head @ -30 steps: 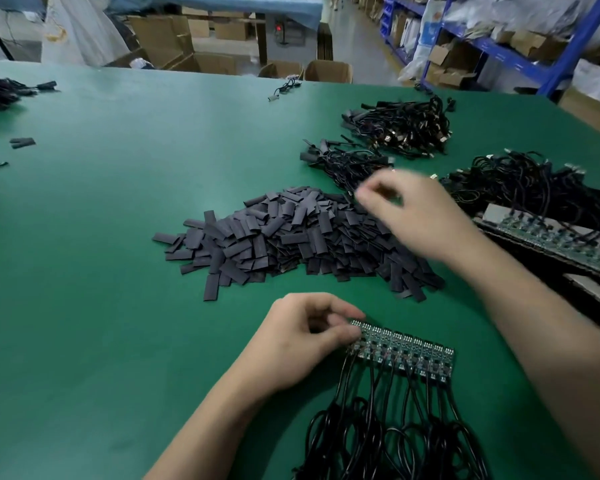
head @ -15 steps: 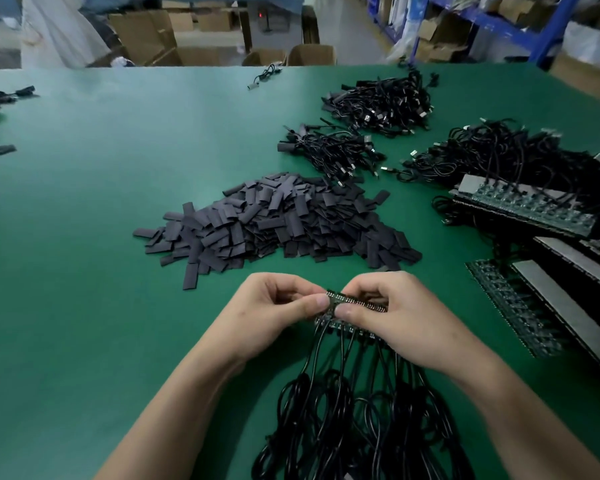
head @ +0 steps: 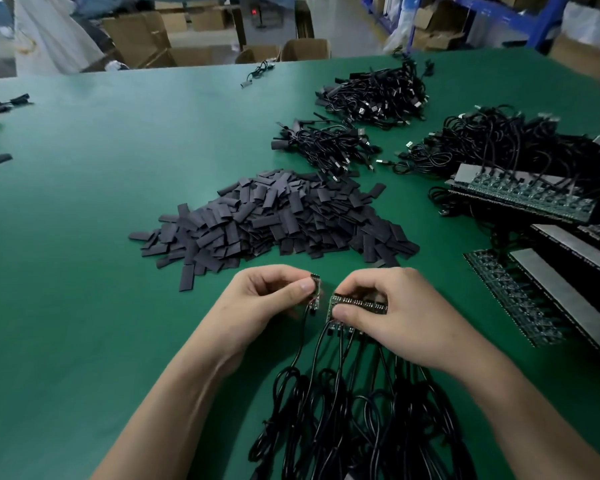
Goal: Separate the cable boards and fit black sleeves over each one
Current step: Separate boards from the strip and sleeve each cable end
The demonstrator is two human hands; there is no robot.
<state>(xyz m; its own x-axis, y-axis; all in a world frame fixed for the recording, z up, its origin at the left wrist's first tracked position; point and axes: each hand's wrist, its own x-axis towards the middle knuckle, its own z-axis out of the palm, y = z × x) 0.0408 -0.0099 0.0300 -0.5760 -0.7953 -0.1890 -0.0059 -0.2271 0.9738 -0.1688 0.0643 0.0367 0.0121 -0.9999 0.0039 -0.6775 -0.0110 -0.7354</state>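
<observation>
My left hand (head: 260, 303) pinches one small green board (head: 315, 289) that stands apart from the strip, its black cable trailing down. Beside it, my right hand (head: 395, 313) grips the remaining strip of joined boards (head: 357, 303), thumb on its left end. The strip's black cables (head: 347, 417) hang in loops toward the near table edge. A big heap of flat black sleeves (head: 274, 220) lies just beyond both hands on the green table (head: 84, 271).
Panels of joined boards with cables (head: 520, 195) and flat strips (head: 548, 296) are stacked at the right. Bundles of sleeved cables (head: 326, 143) and another bundle (head: 374, 95) lie behind the heap. Cardboard boxes (head: 305, 50) stand past the far edge.
My right hand came back from the sleeve heap to the strip. Both hands gripped it together, and now one board is broken off in my left hand.
</observation>
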